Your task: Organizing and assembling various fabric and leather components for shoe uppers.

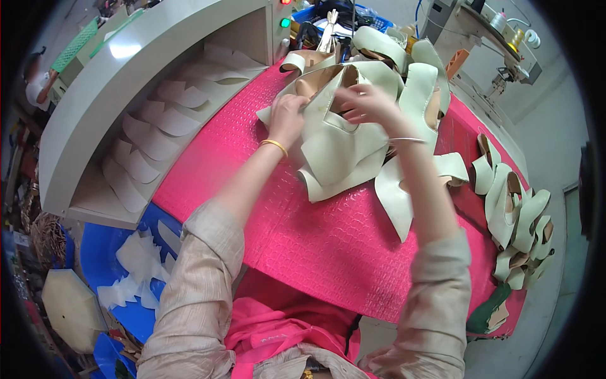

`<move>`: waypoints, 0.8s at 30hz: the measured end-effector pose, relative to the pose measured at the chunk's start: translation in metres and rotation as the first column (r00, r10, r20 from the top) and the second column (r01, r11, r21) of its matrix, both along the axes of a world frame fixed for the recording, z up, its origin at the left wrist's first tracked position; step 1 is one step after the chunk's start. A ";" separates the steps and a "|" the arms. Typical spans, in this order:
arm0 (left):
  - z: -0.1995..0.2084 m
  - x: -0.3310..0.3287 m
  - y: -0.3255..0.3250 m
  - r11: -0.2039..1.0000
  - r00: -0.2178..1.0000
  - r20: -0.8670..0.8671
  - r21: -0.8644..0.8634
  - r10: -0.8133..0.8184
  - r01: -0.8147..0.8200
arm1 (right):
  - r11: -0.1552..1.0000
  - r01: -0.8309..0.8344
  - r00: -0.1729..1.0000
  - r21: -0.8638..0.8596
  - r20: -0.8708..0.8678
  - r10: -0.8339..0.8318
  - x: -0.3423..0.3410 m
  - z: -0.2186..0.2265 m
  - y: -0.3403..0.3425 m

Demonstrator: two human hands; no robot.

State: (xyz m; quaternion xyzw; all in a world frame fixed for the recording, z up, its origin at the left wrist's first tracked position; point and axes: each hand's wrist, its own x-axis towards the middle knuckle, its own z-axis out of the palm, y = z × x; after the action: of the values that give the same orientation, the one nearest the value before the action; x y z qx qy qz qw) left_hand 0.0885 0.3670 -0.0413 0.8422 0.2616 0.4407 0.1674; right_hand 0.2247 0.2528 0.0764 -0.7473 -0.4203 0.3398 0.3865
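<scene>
Motion blurs the right hand (367, 104) at 1 o'clock; whether it touches the pale piece (334, 151) is unclear. The left hand's (288, 119) fingertips, near 12, are too indistinct to tell. At 10, a person (38, 90) blurs. The lower edge cuts 2 sleeves (196, 290), at 7 and 5.

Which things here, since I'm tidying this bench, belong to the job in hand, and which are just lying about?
Seemingly in the job:
- pale green pieces, held by the left grip, right grip close over them
- pink worktop underneath

Apparently lying about:
- white scraps in the blue bin
- thread spools, upper right
- octagonal pale thing, lower left
</scene>
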 end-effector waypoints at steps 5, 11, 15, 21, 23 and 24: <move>-0.004 -0.011 0.020 0.998 0.999 -0.038 -0.045 -0.035 0.034 | 0.985 0.019 0.936 0.169 0.344 -0.077 0.012 -0.034 0.028; -0.001 -0.035 0.027 0.976 0.968 -0.172 -0.080 0.184 -0.200 | 0.895 0.252 0.866 0.367 -0.498 -0.040 0.036 0.003 -0.054; 0.051 -0.018 -0.027 0.982 0.981 0.192 0.190 -0.036 -0.001 | 0.875 0.223 0.769 0.429 -0.629 0.113 0.035 -0.028 -0.060; 0.032 0.011 -0.068 0.649 0.819 0.179 -0.527 -0.546 0.548 | 0.920 0.267 0.644 0.286 -0.763 0.051 0.014 -0.012 -0.043; 0.021 0.021 -0.081 0.887 0.922 -0.041 -0.291 -0.386 0.358 | 0.749 0.407 0.736 0.523 -0.673 0.070 0.030 -0.024 -0.046; 0.015 0.024 -0.086 0.952 0.954 -0.096 -0.146 -0.285 0.270 | 0.662 0.481 0.698 0.575 -0.708 0.108 0.044 -0.024 -0.055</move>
State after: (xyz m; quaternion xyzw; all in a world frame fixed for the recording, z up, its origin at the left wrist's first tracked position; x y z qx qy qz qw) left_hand 0.1125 0.2807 -0.0263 0.8820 0.1783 0.3447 0.2673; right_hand 0.2689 0.1973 0.0523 -0.3896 -0.2564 0.3512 0.8119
